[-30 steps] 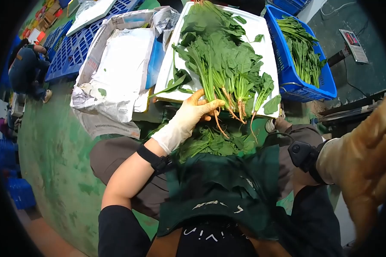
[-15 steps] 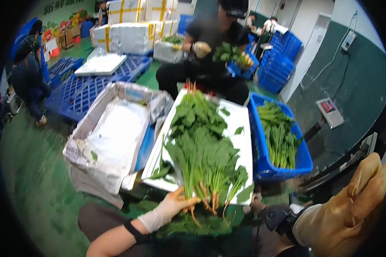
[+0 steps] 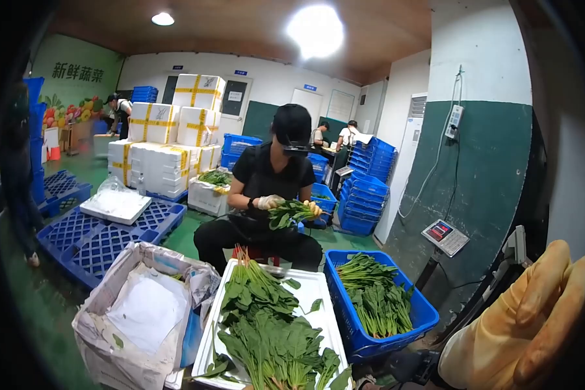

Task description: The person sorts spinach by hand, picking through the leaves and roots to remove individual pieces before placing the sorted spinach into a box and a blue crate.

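Observation:
My right hand [image 3: 517, 318], in a yellowish glove, is raised at the right edge with its fingers stretched upward and nothing visible in it. My left hand is out of view. Leafy greens with reddish roots [image 3: 270, 341] lie in two bunches on a white foam lid [image 3: 315, 296] at bottom centre. To its right, a blue basket [image 3: 370, 350] holds more bunches of greens [image 3: 377, 302]. Left of the lid stands a box lined with dirty paper [image 3: 97, 318], with a white sheet and a leaf scrap inside.
Opposite sits a person in black [image 3: 273, 175], gloved hands around a bunch of greens [image 3: 289, 213]. Blue pallets [image 3: 78, 244], taped foam boxes [image 3: 159, 166] and stacked blue crates [image 3: 364, 195] stand behind. A scale [image 3: 445, 237] is at the right; other people work farther back.
The view has tilted up, so the lid and basket appear lower. My left hand, earlier at the root ends of the greens, is out of frame. The person opposite has brought both hands to their bunch.

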